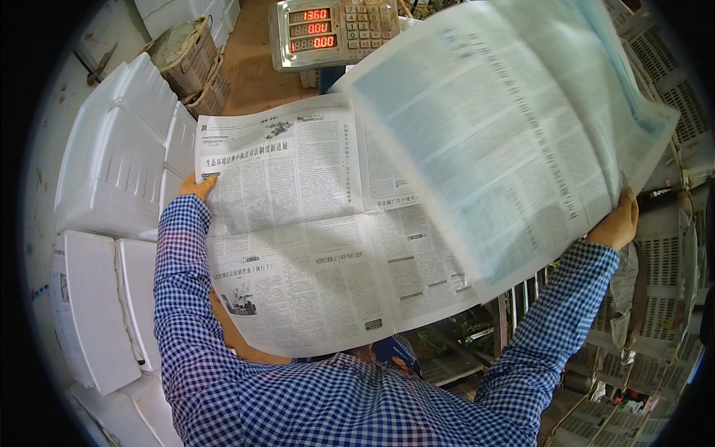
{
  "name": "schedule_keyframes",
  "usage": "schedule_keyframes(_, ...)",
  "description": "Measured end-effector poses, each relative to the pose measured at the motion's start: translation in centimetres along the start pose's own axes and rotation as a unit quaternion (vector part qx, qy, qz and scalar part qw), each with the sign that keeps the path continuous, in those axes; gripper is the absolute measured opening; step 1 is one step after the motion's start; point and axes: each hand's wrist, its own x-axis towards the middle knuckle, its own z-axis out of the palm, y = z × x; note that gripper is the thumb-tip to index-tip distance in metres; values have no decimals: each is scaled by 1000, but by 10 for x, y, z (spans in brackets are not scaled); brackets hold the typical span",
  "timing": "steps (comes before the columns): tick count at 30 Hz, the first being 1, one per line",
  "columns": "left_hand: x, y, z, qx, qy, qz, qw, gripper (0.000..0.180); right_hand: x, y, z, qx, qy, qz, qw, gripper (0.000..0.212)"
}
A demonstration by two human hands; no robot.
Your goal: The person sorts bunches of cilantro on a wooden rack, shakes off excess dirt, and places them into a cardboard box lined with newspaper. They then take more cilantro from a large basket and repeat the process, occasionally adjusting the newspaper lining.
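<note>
A wide newspaper [298,216] is spread open in front of me, held up by both hands. My left hand [196,186] pinches its left edge, thumb on the printed side. At the far right, my right hand [617,220] grips the lower edge of a raised page [477,164]. That page is blurred by motion and slants up across the right half of the paper, hiding part of the sheet behind it. A fold line runs down the middle of the spread. Both my sleeves are blue-and-white checked.
White foam boxes [112,171] are stacked along the left side. Woven baskets [186,59] stand at the back left. Beyond the newspaper is a digital scale [335,33] with lit red digits and a keypad. Slotted plastic crates [663,283] line the right side.
</note>
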Motion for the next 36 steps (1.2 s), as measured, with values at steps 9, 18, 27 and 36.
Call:
schedule_keyframes(9, -97, 97, 20, 167, 125, 473, 856, 62, 164, 150, -133, -321, 133, 76, 935, 45)
schedule_keyframes(18, -149, 119, 46, 289, 121, 421, 851, 65, 19, 86, -137, -68, 134, -12, 989, 48)
schedule_keyframes(27, -129, -43, -44, 128, -28, -112, 985, 64, -300, 96, -141, -345, -733, -218, 545, 65)
schedule_keyframes(36, -140, 101, -51, -257, -144, 81, 952, 51, -286, 120, -99, -131, -512, -145, 836, 19)
